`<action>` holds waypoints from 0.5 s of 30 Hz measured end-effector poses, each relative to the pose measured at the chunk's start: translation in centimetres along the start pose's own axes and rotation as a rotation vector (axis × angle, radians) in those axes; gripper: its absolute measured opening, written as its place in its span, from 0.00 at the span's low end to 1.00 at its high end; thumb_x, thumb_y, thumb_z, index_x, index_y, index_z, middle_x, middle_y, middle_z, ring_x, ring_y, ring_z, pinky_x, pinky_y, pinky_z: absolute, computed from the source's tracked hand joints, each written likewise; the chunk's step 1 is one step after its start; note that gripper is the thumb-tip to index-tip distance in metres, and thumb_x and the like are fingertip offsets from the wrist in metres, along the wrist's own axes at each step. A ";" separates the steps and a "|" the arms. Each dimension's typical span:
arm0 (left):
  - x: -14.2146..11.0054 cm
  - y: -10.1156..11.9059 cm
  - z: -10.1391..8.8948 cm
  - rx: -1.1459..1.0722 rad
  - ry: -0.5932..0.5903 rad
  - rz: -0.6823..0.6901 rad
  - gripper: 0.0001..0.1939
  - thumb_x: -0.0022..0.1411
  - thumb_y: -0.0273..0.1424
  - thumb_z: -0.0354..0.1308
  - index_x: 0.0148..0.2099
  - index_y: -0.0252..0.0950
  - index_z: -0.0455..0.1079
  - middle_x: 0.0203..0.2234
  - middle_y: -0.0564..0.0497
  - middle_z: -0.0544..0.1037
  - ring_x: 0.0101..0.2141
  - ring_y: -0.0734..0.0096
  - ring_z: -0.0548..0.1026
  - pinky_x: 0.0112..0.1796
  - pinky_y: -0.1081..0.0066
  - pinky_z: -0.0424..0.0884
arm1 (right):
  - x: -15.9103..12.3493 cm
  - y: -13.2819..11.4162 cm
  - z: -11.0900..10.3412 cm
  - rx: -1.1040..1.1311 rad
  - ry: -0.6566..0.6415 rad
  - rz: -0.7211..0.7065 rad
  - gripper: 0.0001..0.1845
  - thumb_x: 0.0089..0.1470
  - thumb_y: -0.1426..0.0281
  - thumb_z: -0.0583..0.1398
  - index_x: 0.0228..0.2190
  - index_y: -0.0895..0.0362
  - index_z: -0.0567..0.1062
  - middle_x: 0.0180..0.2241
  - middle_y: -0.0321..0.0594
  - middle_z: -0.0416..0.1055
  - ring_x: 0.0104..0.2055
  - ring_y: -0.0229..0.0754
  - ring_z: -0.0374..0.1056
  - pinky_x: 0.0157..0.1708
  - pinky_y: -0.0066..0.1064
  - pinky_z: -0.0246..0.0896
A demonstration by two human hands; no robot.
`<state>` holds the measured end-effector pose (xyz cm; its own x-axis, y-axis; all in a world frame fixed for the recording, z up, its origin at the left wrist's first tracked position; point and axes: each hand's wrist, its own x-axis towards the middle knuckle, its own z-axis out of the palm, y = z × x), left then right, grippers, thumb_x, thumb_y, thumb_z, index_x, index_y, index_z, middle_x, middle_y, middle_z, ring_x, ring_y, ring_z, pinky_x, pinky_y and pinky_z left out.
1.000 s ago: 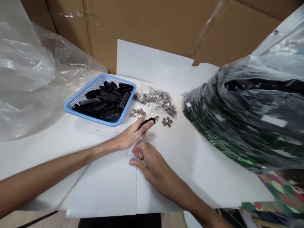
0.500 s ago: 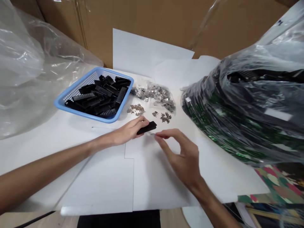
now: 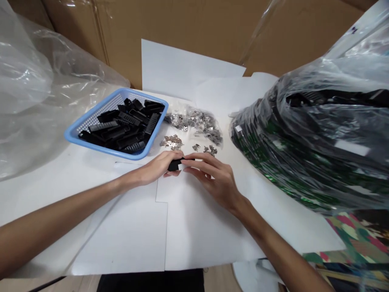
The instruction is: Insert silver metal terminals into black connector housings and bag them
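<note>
My left hand (image 3: 161,165) is closed round one end of a black plastic casing (image 3: 174,165), holding it over the white work surface. My right hand (image 3: 214,174) meets the casing from the right, with fingers along its far end and the thumb below. At those fingertips shows a small silvery metal piece (image 3: 181,166), partly hidden by the fingers. Whether it sits inside the casing or against it, I cannot tell. Just beyond the hands lie small piles of flat metal pieces (image 3: 172,142) and metal clips (image 3: 210,150).
A blue basket (image 3: 114,152) of black casings stands at the left. Clear bags of metal parts (image 3: 197,121) lie behind the piles. A large plastic bag (image 3: 273,138) with black and green contents bulges at the right, and clear plastic sheeting (image 3: 60,101) at the left. Cardboard (image 3: 188,20) closes the back.
My right hand has moved left, bringing the small metal piece from beside the casing up against it. Its fingers now lie on the casing. My left hand keeps its hold.
</note>
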<state>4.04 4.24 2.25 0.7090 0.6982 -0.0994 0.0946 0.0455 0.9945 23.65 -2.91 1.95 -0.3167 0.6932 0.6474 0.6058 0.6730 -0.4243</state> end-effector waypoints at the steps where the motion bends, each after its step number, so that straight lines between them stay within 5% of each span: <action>1: 0.0 0.1 0.0 -0.002 0.004 -0.014 0.17 0.69 0.43 0.50 0.31 0.39 0.65 0.24 0.55 0.63 0.23 0.72 0.60 0.28 0.71 0.63 | 0.0 0.0 0.1 0.032 0.011 0.016 0.14 0.66 0.74 0.63 0.49 0.47 0.81 0.47 0.40 0.80 0.41 0.40 0.78 0.37 0.34 0.78; 15: 0.3 -0.6 -0.7 0.063 -0.107 0.086 0.18 0.74 0.38 0.41 0.31 0.38 0.61 0.22 0.57 0.58 0.23 0.73 0.58 0.31 0.70 0.65 | 0.0 -0.5 0.6 0.257 0.104 0.110 0.14 0.61 0.77 0.66 0.46 0.49 0.82 0.45 0.39 0.80 0.34 0.36 0.74 0.24 0.28 0.67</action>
<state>3.72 4.95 1.63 0.7867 0.6170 -0.0207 0.0721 -0.0585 0.9957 22.92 -3.06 1.76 -0.1750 0.7442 0.6446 0.4236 0.6480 -0.6330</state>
